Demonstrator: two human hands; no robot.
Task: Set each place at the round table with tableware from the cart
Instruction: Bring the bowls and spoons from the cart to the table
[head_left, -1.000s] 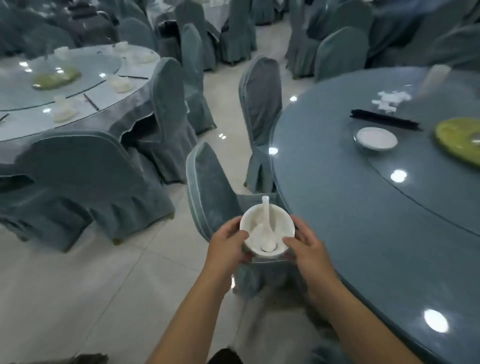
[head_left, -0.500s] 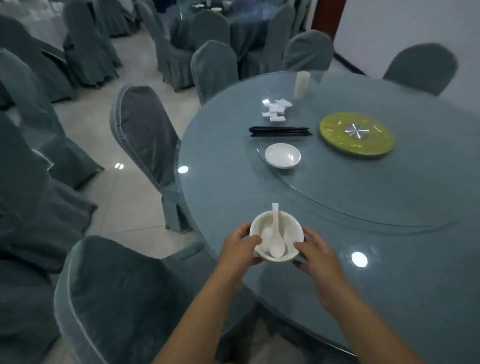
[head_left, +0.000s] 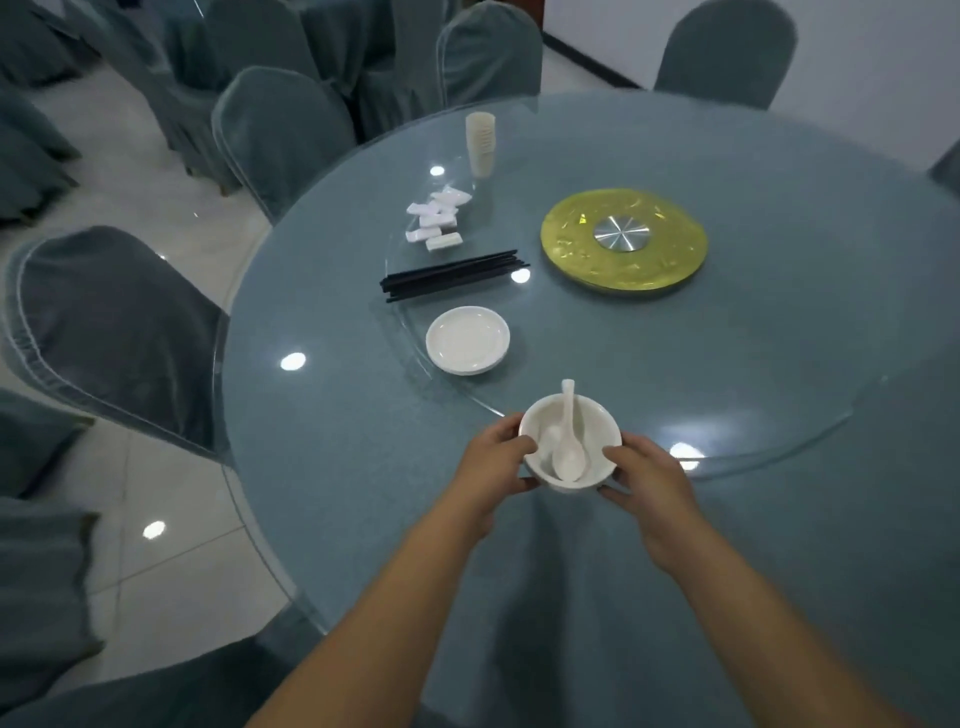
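A small white bowl (head_left: 597, 423) with a white ceramic spoon (head_left: 568, 449) lying in it is held over the near part of the round blue table (head_left: 322, 467). My left hand (head_left: 493, 460) grips the bowl's left side and my right hand (head_left: 647, 475) grips its right side. I cannot tell whether the bowl touches the tabletop. Farther in, on the glass turntable (head_left: 753, 374), lie a white saucer (head_left: 467, 339), a bundle of black chopsticks (head_left: 452, 274), several white chopstick rests (head_left: 436, 221) and a stack of cups (head_left: 480, 144).
A yellow disc with a metal hub (head_left: 623, 241) marks the table's centre. Covered blue chairs stand around the rim: one at left (head_left: 114, 332), one at upper left (head_left: 280, 130), one at the far side (head_left: 727, 52), one at the bottom left (head_left: 156, 691).
I have turned from the aisle toward the table, and both hands have carried the bowl with the spoon from above a chair to above the tabletop.
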